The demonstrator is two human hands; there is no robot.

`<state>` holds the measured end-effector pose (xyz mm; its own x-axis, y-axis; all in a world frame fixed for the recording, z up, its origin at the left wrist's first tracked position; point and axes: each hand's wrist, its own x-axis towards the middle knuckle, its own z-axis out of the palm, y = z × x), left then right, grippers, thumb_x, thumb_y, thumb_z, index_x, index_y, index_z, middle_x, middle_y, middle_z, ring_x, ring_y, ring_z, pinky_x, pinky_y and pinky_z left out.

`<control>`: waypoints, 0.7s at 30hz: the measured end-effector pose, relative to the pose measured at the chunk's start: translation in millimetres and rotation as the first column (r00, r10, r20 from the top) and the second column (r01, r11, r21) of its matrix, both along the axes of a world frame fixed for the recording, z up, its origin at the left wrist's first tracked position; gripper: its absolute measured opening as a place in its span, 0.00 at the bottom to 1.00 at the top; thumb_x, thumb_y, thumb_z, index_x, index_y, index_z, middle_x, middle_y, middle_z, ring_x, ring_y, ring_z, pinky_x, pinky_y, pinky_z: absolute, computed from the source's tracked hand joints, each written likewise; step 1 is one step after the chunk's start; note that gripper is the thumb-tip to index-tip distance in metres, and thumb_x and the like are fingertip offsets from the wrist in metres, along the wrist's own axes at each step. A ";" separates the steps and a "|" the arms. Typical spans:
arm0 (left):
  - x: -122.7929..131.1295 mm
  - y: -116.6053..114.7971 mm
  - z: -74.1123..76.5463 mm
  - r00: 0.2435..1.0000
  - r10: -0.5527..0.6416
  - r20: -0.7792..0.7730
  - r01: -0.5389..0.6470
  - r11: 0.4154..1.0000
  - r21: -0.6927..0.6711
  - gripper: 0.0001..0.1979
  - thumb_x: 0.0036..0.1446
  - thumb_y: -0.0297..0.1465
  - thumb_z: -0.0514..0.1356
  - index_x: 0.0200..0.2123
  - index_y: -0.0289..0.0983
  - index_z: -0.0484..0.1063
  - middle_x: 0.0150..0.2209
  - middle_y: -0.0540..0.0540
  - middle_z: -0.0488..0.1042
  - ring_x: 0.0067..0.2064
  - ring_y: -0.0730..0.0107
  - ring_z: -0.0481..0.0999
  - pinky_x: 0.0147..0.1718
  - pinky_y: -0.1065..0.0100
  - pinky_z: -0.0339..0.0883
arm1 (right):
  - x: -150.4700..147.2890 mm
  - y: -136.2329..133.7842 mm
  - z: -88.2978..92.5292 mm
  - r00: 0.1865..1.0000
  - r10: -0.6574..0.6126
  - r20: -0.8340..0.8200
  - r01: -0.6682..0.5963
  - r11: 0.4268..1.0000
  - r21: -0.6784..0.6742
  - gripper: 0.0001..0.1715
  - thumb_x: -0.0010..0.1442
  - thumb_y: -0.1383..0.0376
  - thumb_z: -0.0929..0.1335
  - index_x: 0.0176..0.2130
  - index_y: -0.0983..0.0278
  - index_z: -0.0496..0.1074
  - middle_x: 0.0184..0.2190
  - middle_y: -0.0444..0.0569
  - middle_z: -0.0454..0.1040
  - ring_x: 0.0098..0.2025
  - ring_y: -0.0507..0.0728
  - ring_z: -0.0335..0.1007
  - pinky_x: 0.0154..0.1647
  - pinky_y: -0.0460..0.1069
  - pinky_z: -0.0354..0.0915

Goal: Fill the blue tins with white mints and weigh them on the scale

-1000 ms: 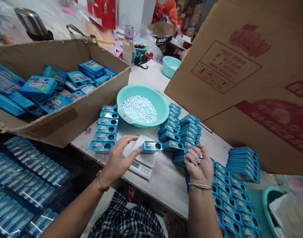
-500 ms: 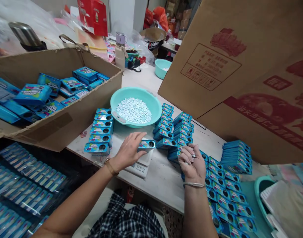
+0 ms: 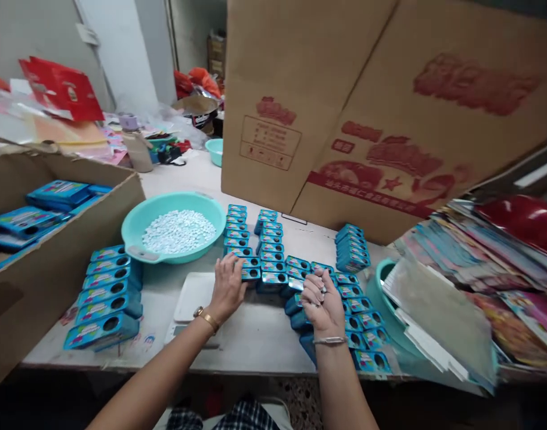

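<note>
My left hand (image 3: 229,286) grips the left end of a small blue box (image 3: 252,274) with a dark round window, at the near end of a row of like boxes. My right hand (image 3: 323,303) is curled palm up above more blue boxes (image 3: 295,285), its fingers closed on small pale tablets that barely show. A white scale (image 3: 196,297) lies left of my left hand with nothing on its plate. Behind the scale sits a turquoise bowl (image 3: 129,230) of small pale tablets (image 3: 179,232).
Another row of blue boxes (image 3: 104,298) stands at left, beside an open carton (image 3: 71,239) holding more. A large cardboard box (image 3: 264,65) rises behind the rows. At right, a turquoise tub (image 3: 381,275) holds papers, near a stack of printed packaging (image 3: 452,251).
My left hand has carried the blue box off the scale, rightward to the row's near end. My right hand stays closed. The view has swung right.
</note>
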<state>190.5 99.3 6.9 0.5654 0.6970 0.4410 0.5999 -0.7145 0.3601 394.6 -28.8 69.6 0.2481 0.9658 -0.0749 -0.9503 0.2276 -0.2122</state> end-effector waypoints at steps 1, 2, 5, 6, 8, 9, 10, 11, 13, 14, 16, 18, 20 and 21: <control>6.1 4.8 -7.3 1.000 -0.004 0.007 0.004 1.000 0.016 0.31 0.55 0.26 0.57 0.62 0.32 0.54 0.62 0.32 0.58 0.67 0.46 0.51 0.64 0.45 0.48 | 5.4 -6.3 0.0 1.000 -0.018 0.006 0.018 1.000 0.018 0.05 0.67 0.67 0.62 0.36 0.62 0.61 0.21 0.35 0.58 0.17 0.45 0.53 0.16 0.40 0.53; 10.8 9.6 -13.8 1.000 -0.025 0.006 0.024 0.999 0.029 0.34 0.56 0.26 0.56 0.64 0.31 0.50 0.65 0.31 0.53 0.69 0.46 0.48 0.64 0.46 0.50 | 10.4 -12.3 -0.2 0.999 -0.039 0.008 0.039 0.999 0.034 0.05 0.67 0.66 0.62 0.36 0.62 0.61 0.21 0.35 0.58 0.17 0.45 0.53 0.16 0.40 0.53; 17.4 21.2 -26.3 0.995 -0.072 -0.065 0.076 0.995 0.065 0.35 0.57 0.25 0.54 0.67 0.30 0.46 0.68 0.31 0.48 0.70 0.47 0.45 0.63 0.48 0.51 | 22.2 -28.8 -1.3 0.994 -0.109 -0.006 0.109 0.992 0.062 0.06 0.67 0.66 0.63 0.36 0.62 0.61 0.21 0.34 0.58 0.17 0.44 0.52 0.16 0.40 0.53; 18.0 23.8 -28.1 0.993 -0.062 -0.098 0.069 0.995 0.076 0.34 0.58 0.26 0.53 0.67 0.31 0.47 0.68 0.31 0.49 0.70 0.47 0.45 0.64 0.46 0.50 | 25.4 -34.2 -1.6 0.991 -0.133 -0.015 0.134 0.989 0.064 0.06 0.67 0.66 0.63 0.36 0.62 0.61 0.20 0.34 0.57 0.17 0.44 0.52 0.16 0.40 0.52; 18.6 27.2 -27.9 0.987 -0.018 -0.158 0.033 0.995 0.092 0.32 0.60 0.29 0.52 0.67 0.32 0.48 0.68 0.32 0.51 0.70 0.46 0.45 0.64 0.42 0.45 | 32.1 -47.1 -1.1 0.983 -0.181 -0.039 0.183 0.981 0.065 0.06 0.67 0.66 0.63 0.35 0.62 0.62 0.20 0.34 0.57 0.16 0.44 0.51 0.15 0.40 0.50; 19.5 27.8 -25.4 0.985 0.008 -0.170 0.008 0.996 0.094 0.33 0.61 0.31 0.52 0.67 0.32 0.48 0.68 0.31 0.51 0.70 0.44 0.44 0.63 0.39 0.44 | 35.8 -55.3 -0.3 0.977 -0.206 -0.054 0.210 0.975 0.068 0.07 0.67 0.65 0.63 0.35 0.62 0.61 0.20 0.34 0.57 0.16 0.44 0.51 0.15 0.39 0.50; 21.8 27.9 -21.0 0.985 0.032 -0.168 -0.017 0.996 0.093 0.33 0.61 0.33 0.52 0.67 0.31 0.47 0.68 0.29 0.49 0.70 0.41 0.43 0.62 0.35 0.43 | 39.8 -65.1 0.9 0.970 -0.232 -0.071 0.237 0.969 0.071 0.07 0.68 0.65 0.62 0.35 0.62 0.62 0.20 0.34 0.56 0.16 0.44 0.51 0.15 0.39 0.49; 26.0 27.2 -14.4 0.988 0.051 -0.149 -0.038 0.995 0.092 0.35 0.62 0.36 0.52 0.68 0.30 0.45 0.68 0.28 0.48 0.70 0.38 0.41 0.61 0.33 0.43 | 43.9 -76.5 2.4 0.961 -0.260 -0.089 0.267 0.961 0.074 0.08 0.68 0.65 0.62 0.35 0.63 0.62 0.20 0.34 0.56 0.16 0.44 0.51 0.15 0.39 0.49; 43.5 23.2 4.9 0.997 0.029 -0.066 -0.023 0.995 0.099 0.40 0.62 0.42 0.53 0.69 0.30 0.40 0.69 0.26 0.45 0.70 0.35 0.39 0.59 0.31 0.45 | 51.9 -103.3 5.7 0.939 -0.321 -0.123 0.332 0.939 0.085 0.08 0.69 0.65 0.61 0.35 0.63 0.62 0.20 0.34 0.56 0.16 0.44 0.51 0.15 0.39 0.49; 58.1 19.9 17.0 1.000 -0.027 -0.015 0.029 0.993 0.112 0.41 0.61 0.43 0.53 0.69 0.31 0.38 0.69 0.28 0.45 0.70 0.36 0.39 0.60 0.34 0.47 | 55.6 -117.9 7.0 0.925 -0.353 -0.138 0.367 0.926 0.089 0.08 0.69 0.65 0.60 0.35 0.63 0.62 0.20 0.34 0.56 0.16 0.44 0.51 0.15 0.39 0.49; 100.6 11.2 42.2 0.975 -0.216 0.054 0.206 0.967 0.152 0.41 0.61 0.44 0.54 0.69 0.35 0.38 0.69 0.32 0.47 0.70 0.44 0.43 0.63 0.42 0.49 | 62.7 -148.1 8.3 0.897 -0.414 -0.157 0.431 0.898 0.093 0.08 0.69 0.66 0.60 0.36 0.63 0.62 0.20 0.34 0.57 0.16 0.44 0.51 0.15 0.39 0.50; 159.4 2.1 63.6 0.924 -0.380 0.033 0.372 0.916 0.151 0.39 0.62 0.43 0.54 0.68 0.35 0.39 0.67 0.32 0.51 0.69 0.49 0.49 0.64 0.47 0.51 | 70.7 -177.7 6.6 0.868 -0.470 -0.163 0.486 0.870 0.081 0.07 0.69 0.67 0.60 0.36 0.63 0.63 0.20 0.34 0.57 0.16 0.44 0.49 0.15 0.39 0.49; 228.1 -4.7 77.0 0.853 -0.507 -0.122 0.518 0.852 0.080 0.37 0.63 0.41 0.52 0.67 0.33 0.39 0.66 0.31 0.54 0.67 0.51 0.54 0.62 0.49 0.54 | 81.3 -206.6 1.8 0.840 -0.523 -0.147 0.533 0.845 0.043 0.07 0.68 0.65 0.62 0.35 0.63 0.63 0.20 0.34 0.57 0.15 0.44 0.44 0.14 0.39 0.47; 263.3 -6.8 80.2 0.821 -0.546 -0.166 0.562 0.825 0.065 0.35 0.63 0.41 0.53 0.67 0.34 0.42 0.65 0.33 0.57 0.66 0.52 0.57 0.61 0.51 0.57 | 87.5 -220.8 -1.3 0.823 -0.554 -0.125 0.561 0.827 0.025 0.07 0.67 0.64 0.63 0.34 0.63 0.64 0.20 0.34 0.56 0.15 0.44 0.41 0.14 0.39 0.46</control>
<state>453.9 92.4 87.1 0.9008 0.2013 0.3848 0.1277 -0.9697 0.2083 482.2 -249.6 68.3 0.7395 0.6682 -0.0810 -0.6731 0.7345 -0.0864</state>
